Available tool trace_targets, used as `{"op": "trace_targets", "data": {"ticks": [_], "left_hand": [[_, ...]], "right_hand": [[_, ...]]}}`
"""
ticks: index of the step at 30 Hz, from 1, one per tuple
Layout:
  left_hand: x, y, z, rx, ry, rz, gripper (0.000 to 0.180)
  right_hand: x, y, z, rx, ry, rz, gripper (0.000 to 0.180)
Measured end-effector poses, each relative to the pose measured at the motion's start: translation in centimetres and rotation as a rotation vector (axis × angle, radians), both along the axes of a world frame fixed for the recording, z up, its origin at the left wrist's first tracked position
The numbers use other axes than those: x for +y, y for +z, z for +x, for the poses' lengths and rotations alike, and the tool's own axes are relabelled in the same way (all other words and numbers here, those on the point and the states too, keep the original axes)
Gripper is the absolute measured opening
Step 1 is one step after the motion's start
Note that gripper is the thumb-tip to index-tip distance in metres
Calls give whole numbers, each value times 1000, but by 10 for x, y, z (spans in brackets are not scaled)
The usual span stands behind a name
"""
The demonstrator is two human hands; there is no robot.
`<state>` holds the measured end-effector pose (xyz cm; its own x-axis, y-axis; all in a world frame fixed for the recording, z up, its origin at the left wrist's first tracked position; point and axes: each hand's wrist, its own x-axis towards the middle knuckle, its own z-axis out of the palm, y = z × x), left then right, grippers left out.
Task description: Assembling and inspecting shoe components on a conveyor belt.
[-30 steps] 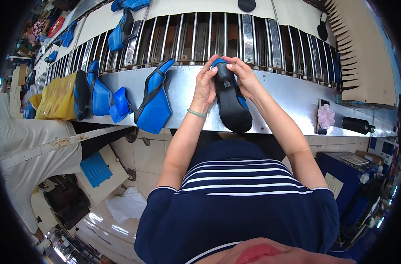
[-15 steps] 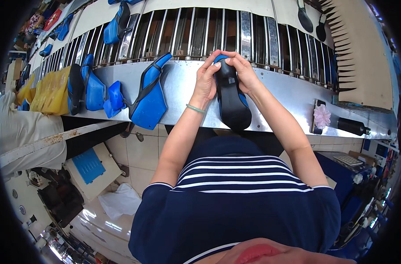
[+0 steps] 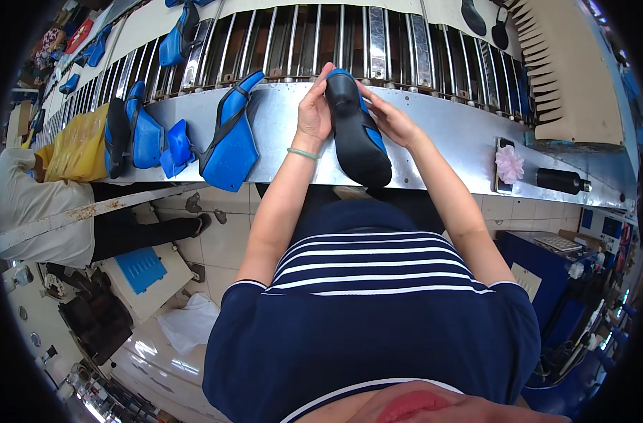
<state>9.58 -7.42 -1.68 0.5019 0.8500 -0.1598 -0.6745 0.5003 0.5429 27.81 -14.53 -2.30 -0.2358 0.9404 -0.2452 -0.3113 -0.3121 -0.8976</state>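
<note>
Between my hands is a sandal on a blue last (image 3: 360, 141), its black sole turned up toward me. The heel end points away and the toe reaches the near edge of the metal bench. My left hand (image 3: 315, 109) lies along its left side, fingers stretched up beside the heel. From the right, my right hand (image 3: 395, 121) reaches in with bent fingers, the fingertips at the heel's side and partly behind it. To the left, a blue last with black straps (image 3: 231, 137) lies on the bench, a smaller blue piece (image 3: 177, 149) beside it.
A roller conveyor (image 3: 286, 46) runs beyond the bench. More blue lasts (image 3: 145, 130) and a yellow plastic bag (image 3: 78, 144) lie left, near another person's pale clothing (image 3: 43, 211). At right are a phone with a pink flower (image 3: 508, 163), a black bottle (image 3: 558, 180) and a fringed machine opening (image 3: 547, 92).
My thumbs have come off the heel of the sandal, and my hands have parted to its two sides. The view has shifted slightly. At left, the other person's leg shows more.
</note>
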Motion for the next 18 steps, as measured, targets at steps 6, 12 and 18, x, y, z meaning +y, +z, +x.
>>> {"op": "trace_targets", "data": {"ticks": [6,12,18], "left_hand": [[-2,-15,0,-37,-16,2,52],[-3,-11,7,-12,-36,23,50],[-3,-5,14,80,-55,86,50]], "right_hand": [[-44,8,-4,-363,-64,-8,56],[-49,2,-17,-145,-229,29,52],[-44,9,-22,-177,-279,-10,74]]}}
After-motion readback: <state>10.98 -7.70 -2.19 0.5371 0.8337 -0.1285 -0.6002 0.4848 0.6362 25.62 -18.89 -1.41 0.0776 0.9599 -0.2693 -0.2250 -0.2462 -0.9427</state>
